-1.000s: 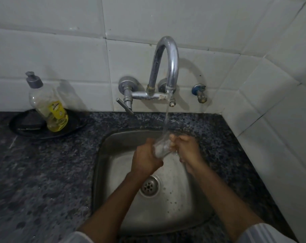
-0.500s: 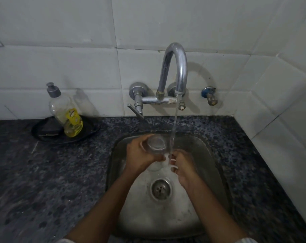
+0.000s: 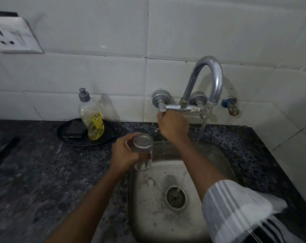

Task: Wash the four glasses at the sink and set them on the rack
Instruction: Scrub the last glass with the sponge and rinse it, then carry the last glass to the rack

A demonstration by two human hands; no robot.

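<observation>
the left hand point(image 3: 126, 152) is clamped around a glass point(image 3: 142, 151) over the sink point(image 3: 224, 158) edge while the right hand point(image 3: 173, 126) grips the tap handle point(image 3: 162, 109).

One clear glass point(image 3: 142, 151) was held upside down, mouth downward. It hung over the steel sink's point(image 3: 224, 160) back-left corner.

Dim light falls on white wall tiles point(image 3: 96, 72), a white socket plate point(image 3: 14, 35) at upper left, and a dark speckled stone worktop point(image 3: 35, 172).
</observation>
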